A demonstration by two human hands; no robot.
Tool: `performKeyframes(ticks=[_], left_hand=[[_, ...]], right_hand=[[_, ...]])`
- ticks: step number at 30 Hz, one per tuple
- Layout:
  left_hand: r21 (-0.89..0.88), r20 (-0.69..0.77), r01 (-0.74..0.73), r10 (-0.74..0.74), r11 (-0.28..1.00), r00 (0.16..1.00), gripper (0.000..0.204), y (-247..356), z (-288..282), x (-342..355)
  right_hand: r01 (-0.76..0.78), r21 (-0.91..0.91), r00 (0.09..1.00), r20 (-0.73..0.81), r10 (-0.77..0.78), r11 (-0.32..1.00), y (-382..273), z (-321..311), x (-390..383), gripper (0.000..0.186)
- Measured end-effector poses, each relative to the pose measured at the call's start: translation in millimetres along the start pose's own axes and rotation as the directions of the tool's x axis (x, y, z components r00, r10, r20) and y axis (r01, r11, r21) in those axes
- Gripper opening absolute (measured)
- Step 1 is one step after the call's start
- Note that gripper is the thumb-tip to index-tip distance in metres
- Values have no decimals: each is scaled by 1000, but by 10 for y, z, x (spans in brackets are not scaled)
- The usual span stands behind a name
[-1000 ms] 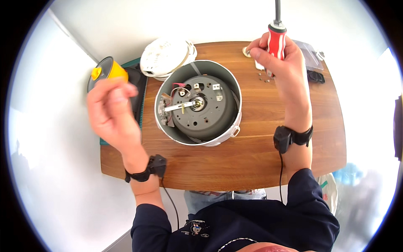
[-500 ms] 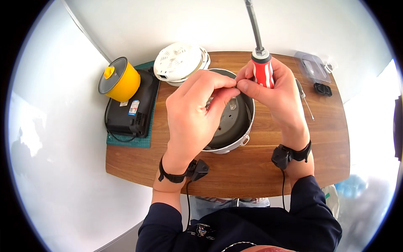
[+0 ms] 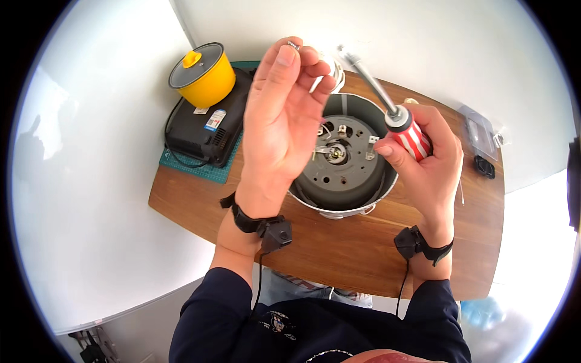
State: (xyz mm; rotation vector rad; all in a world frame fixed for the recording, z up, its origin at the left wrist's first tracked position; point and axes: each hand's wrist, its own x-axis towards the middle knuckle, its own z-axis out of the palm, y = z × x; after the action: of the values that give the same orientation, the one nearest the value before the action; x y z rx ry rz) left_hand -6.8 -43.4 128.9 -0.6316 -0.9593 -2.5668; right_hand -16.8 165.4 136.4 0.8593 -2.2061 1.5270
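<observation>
My left hand [image 3: 281, 103] is raised, palm turned up, with a small metal screw [image 3: 293, 45] pinched between thumb and forefinger. In my right hand [image 3: 433, 157] is a screwdriver with a red and white striped handle [image 3: 413, 138]; its metal shaft [image 3: 375, 81] points up and to the left. Below and between the hands stands a round metal appliance housing [image 3: 339, 202], open at the top. Inside it lies a grey disc [image 3: 330, 179] with holes, small metal brackets and a round centre part. My left hand covers part of its left side.
At the left, a yellow pot [image 3: 209, 85] with a dark lid sits on a black appliance [image 3: 196, 136] over a green cutting mat [image 3: 212, 173]. A white part [image 3: 334, 72] shows behind my left hand. A clear plastic box [image 3: 479, 133] and a small black piece [image 3: 484, 166] lie at the right.
My hands, fingertips together before, have parted. The left has risen and turned palm up with the screw; the right has moved right and down, tilting the screwdriver left. The view has shifted.
</observation>
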Motion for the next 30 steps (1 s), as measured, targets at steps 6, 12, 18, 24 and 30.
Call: performKeyframes(ticks=[6, 12, 18, 24, 30], left_hand=[[-203, 72, 87, -74, 975, 995, 17, -137, 6, -29], [-165, 127, 87, -66, 982, 990, 19, -206, 8, -44], [-94, 157, -5, 20, 996, 987, 21, -230, 5, -19], [-85, 96, -3, 11, 996, 995, 22, -159, 44, 7], [4, 115, -24, 24, 1000, 993, 26, -155, -28, 16]], right_hand=[[-15, -149, 1000, -19, 12, 989, 51, 67, 26, 39], [20, -152, 999, -22, -23, 988, 68, 82, 21, 35], [-34, -41, 999, 27, 35, 999, 60, 75, 6, 41], [-227, 311, 972, 130, 195, 923, 77, 63, 5, 44], [-210, 174, 977, 70, 201, 962, 47, 61, -3, 45]])
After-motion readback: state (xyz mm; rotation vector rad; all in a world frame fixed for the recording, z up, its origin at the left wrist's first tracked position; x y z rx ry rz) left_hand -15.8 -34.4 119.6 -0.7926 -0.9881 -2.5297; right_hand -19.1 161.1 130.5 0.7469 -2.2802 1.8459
